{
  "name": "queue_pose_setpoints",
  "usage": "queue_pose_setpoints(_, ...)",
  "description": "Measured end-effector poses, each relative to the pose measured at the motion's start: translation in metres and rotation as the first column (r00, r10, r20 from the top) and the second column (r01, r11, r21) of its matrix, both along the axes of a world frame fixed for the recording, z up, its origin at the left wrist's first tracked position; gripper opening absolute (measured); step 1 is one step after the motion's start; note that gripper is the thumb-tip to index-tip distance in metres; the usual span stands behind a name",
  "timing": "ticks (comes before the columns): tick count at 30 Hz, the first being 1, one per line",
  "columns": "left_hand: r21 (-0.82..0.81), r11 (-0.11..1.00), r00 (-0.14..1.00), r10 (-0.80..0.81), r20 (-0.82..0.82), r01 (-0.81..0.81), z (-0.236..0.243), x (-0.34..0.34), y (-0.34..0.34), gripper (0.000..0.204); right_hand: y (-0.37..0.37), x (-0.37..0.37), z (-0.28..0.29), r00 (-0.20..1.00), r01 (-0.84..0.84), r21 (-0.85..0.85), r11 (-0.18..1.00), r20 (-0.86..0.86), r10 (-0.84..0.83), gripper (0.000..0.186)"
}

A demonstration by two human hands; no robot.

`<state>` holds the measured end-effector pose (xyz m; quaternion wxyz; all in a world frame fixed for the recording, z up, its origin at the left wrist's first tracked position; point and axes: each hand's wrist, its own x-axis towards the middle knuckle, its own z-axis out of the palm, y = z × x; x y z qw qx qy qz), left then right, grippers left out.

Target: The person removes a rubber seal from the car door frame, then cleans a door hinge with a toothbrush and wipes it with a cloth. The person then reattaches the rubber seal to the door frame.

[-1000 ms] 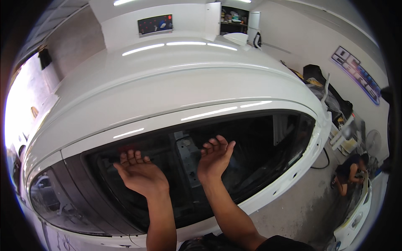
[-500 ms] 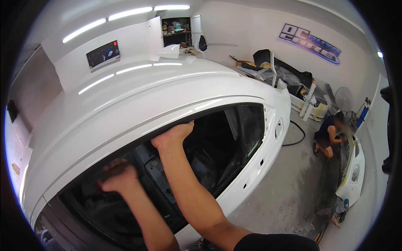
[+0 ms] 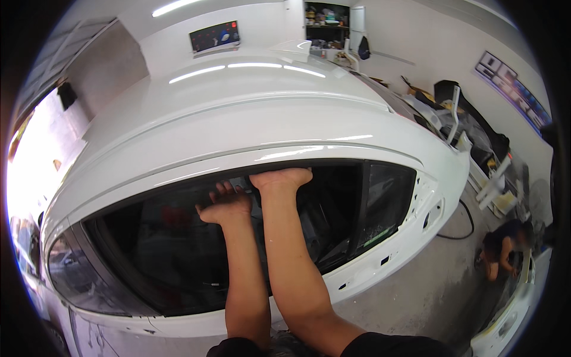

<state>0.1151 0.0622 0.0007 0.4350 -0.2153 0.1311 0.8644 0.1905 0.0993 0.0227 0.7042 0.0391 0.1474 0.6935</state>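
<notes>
Both my forearms reach up to the side window opening of a white car [image 3: 238,128]. My right hand [image 3: 282,177] is against the black upper edge of the opening [image 3: 342,162], palm up, its fingers hidden behind that edge. Just left of it, my left hand [image 3: 231,205] is raised before the dark opening with its fingers spread, and nothing shows in it. Part of the cabin is dimly visible behind my arms. Farther back sits a small dark fixed rear pane [image 3: 386,199], and toward the front is another side window [image 3: 83,271].
A co-worker [image 3: 502,247] crouches at the right beside a white car bumper [image 3: 505,321]. Loose car parts [image 3: 482,128] are piled behind the car. A black hose [image 3: 471,223] lies on the grey floor. An open cupboard [image 3: 326,30] and a wall screen [image 3: 214,37] are at the back.
My view has swung left. My left hand has moved up and closer to my right hand, near the upper window edge. My right hand remains at that edge.
</notes>
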Motion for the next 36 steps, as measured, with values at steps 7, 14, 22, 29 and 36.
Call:
queue_pose_setpoints(7, 0.391, 0.919, 0.967, 0.139, -0.212, -0.046, 0.030, -0.003, 0.031, 0.067, -0.039, 0.078, -0.059, 0.878, -0.127, -0.194, 0.973, 0.434, 0.202, 0.062)
queue_pose_setpoints(14, -0.239, 0.956, 0.985, 0.169, -0.034, -0.172, -0.006, -0.023, -0.010, 0.055, -0.079, 0.139, -0.145, 0.779, -0.424, -0.212, 0.881, 0.411, 0.474, 0.047)
queue_pose_setpoints(22, 0.305, 0.897, 0.927, 0.362, -0.096, -0.319, 0.034, -0.036, 0.000, 0.074, -0.039, 0.082, -0.095, 0.831, -0.378, -0.350, 0.857, 0.280, 0.481, 0.051)
queue_pose_setpoints(29, -0.021, 0.971, 0.964, 0.236, -0.120, -0.240, -0.005, 0.019, 0.010, 0.077, 0.006, 0.078, -0.002, 0.967, -0.218, 0.080, 0.973, -0.116, 0.226, 0.056)
queue_pose_setpoints(36, 0.449, 0.892, 0.996, 0.081, -0.043, -0.053, 0.026, 0.052, 0.045, 0.071, -0.005, 0.086, -0.035, 0.972, -0.152, -0.313, 0.937, 0.124, 0.199, 0.067)
